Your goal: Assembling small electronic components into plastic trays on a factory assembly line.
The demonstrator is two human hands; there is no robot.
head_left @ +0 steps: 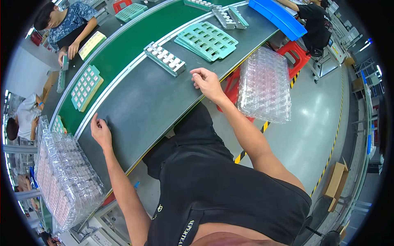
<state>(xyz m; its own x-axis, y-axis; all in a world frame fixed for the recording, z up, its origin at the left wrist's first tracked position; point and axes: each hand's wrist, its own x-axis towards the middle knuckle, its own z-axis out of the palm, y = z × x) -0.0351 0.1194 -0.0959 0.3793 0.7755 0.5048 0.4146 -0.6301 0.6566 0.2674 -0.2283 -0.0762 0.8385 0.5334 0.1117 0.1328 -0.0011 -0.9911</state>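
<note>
My left hand (101,132) is over the left part of the dark worktable (135,119), its index finger stretched out and nothing visible in its grasp. Farther right, my right hand (208,85) hovers near the table's front edge with loosely bent, slightly parted fingers, also without a visible object. Just beyond it lies a narrow fixture (165,59) bearing a double row of white, block-like parts. Behind that, flat green trays (206,41) with square openings are stacked. Neither hand touches the fixture or the trays.
A green conveyor belt (123,51) curves past the table, carrying a filled green tray (87,88). Clear plastic trays pile up at left (69,180) and on a red stool (264,84). A blue bin (279,18) sits far right. Co-workers (76,24) sit across the belt.
</note>
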